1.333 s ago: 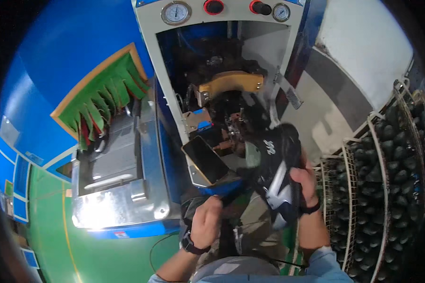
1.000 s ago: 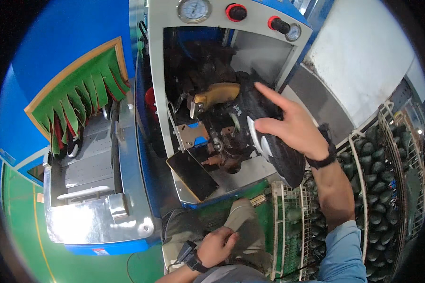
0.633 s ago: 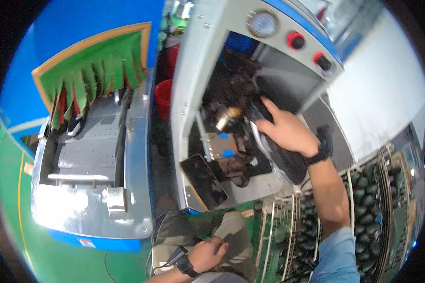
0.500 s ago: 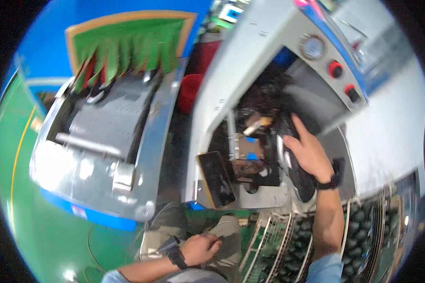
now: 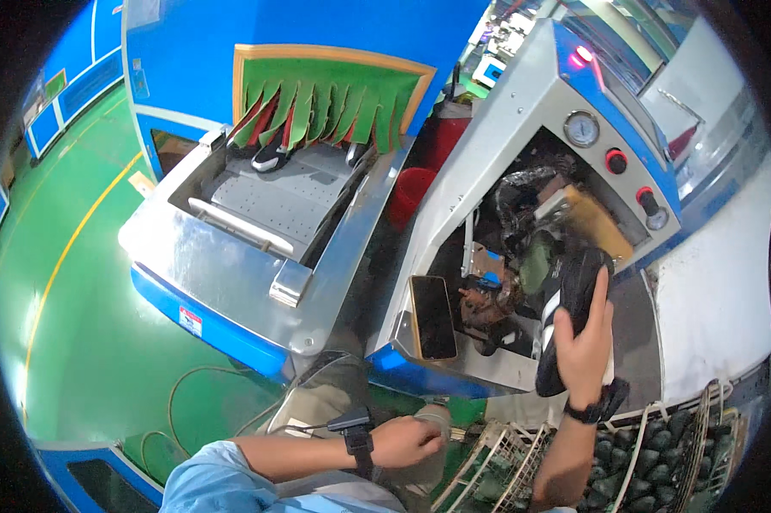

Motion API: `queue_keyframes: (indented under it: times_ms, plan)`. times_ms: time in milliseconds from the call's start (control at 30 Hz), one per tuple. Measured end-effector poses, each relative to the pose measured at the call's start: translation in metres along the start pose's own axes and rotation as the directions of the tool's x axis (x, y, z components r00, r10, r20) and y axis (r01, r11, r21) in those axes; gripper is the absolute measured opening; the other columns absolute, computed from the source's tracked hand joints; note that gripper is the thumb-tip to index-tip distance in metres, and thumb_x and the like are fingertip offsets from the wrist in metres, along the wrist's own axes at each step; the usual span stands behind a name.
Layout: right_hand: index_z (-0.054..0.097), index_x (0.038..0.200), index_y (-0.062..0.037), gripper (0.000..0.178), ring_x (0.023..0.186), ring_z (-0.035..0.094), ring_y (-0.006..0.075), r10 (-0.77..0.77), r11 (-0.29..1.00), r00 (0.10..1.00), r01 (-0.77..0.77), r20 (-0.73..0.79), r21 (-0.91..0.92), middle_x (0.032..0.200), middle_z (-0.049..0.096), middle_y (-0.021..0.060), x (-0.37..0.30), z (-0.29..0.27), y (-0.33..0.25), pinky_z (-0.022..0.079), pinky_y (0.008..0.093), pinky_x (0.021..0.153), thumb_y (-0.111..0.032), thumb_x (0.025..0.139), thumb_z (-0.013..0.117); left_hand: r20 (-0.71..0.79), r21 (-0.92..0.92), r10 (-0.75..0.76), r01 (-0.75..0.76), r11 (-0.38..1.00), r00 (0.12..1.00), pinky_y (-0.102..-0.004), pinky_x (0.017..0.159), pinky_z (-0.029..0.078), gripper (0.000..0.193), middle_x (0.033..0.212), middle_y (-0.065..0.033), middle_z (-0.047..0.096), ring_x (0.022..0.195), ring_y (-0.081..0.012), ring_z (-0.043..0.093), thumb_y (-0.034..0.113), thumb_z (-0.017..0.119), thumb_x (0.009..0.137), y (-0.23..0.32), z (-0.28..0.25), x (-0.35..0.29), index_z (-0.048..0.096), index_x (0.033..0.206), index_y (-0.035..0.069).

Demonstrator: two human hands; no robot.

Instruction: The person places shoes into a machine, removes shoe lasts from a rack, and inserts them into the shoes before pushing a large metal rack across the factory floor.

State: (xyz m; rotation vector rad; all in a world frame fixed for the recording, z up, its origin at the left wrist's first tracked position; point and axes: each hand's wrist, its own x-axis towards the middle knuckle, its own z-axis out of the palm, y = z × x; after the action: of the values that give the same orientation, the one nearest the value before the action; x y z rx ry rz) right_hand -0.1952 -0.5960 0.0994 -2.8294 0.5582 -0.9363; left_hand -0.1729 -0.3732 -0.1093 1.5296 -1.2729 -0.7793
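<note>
– At the front of the pale machine with blue trim [image 5: 488,145], what is being held?

– A black shoe [image 5: 579,295] with white stripes is held there, at the right-hand part of the machine's opening, with one end pointed into it and the other tipped back toward the wearer.

– How is it best handled at this spot?

– By judgement, the shoe should be kept steady and in line with the opening, with the palm kept behind it and the fingertips kept clear of the rusty metal parts [image 5: 488,299] inside the machine. Even, light pressure would likely spare its sides from being dented.

– And the fingers?

– By the right hand [image 5: 585,363], the shoe is clasped from the wearer's side: the thumb is set well apart from the forefinger, one along the striped side, the other stretched along the far side. Whether the shoe's inner end is touched by the blurred tan pad [image 5: 599,224] cannot be told.

– The left hand [image 5: 407,442]?

– It is rested over the wearer's leg, in front of the machine, its fingers loosely folded together, with nothing seen in them. On the machine's left front corner, a phone [image 5: 435,318] is propped.
</note>
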Motion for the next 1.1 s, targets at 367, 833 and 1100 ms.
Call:
queue_keyframes:
  times_ms: [367, 833, 1100]
  plan:
    - [0.065, 0.1, -0.0025, 0.056, 0.106, 0.058, 0.048, -0.157, 0.987, 0.878, 0.134, 0.452, 0.083, 0.125, 0.051, 0.0301, -0.181, -0.053, -0.037, 0.051, 0.0506, 0.09, -0.028, 0.055, 0.087, 0.497, -0.86, 0.096, 0.504, -0.079, 0.862, -0.0324, 0.084, 0.053, 0.066, 0.107, -0.0084, 0.064, 0.096, -0.018, 0.065, 0.058, 0.047, 0.096, 0.049, -0.042, 0.026, 0.042, 0.139, 0.008]
    - [0.037, 0.138, 0.0081, 0.053, 0.098, 0.065, 0.0378, 0.323, -0.346, 0.826, -0.351, 0.462, 0.87, 0.124, 0.056, 0.0262, -0.054, 0.024, 0.003, 0.058, 0.0392, 0.077, -0.02, 0.096, 0.054, 0.227, -0.358, -0.494, 0.544, 0.759, 0.839, -0.0334, 0.078, 0.047, 0.045, 0.086, -0.0065, 0.065, 0.082, -0.0149, 0.055, 0.038, 0.052, 0.096, 0.037, -0.07, -0.013, 0.063, 0.104, -0.005]
    - [0.03, 0.149, -0.0004, 0.078, 0.14, 0.034, 0.0222, 0.605, 0.472, 0.747, -0.614, 0.274, 0.633, 0.153, 0.034, 0.0135, -0.327, -0.021, 0.032, 0.025, 0.0339, 0.114, -0.021, 0.086, 0.072, 0.138, -0.223, -0.365, 0.388, 0.895, 0.921, -0.0365, 0.093, 0.044, 0.048, 0.113, -0.0151, 0.064, 0.105, -0.0245, 0.057, 0.036, 0.062, 0.091, -0.039, -0.001, -0.027, 0.06, 0.116, -0.005]
